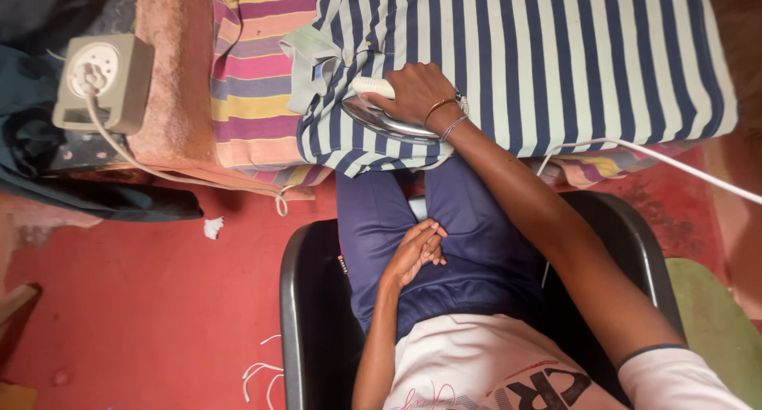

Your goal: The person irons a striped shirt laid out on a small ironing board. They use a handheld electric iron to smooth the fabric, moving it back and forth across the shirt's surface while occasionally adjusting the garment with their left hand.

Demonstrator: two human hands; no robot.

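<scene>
While the left hand point(414, 254) rests loosely curled and empty in the lap, the right hand point(417, 92) grips the iron point(379, 118) beneath it.

Open striped shirt point(556, 53) extends right of the iron point(389, 120), unobstructed. The folded collar point(313, 65) blocks passage left, and the white cord point(659, 157) crosses the near-right edge. The socket box point(103, 80) stands well apart, far left.
</scene>
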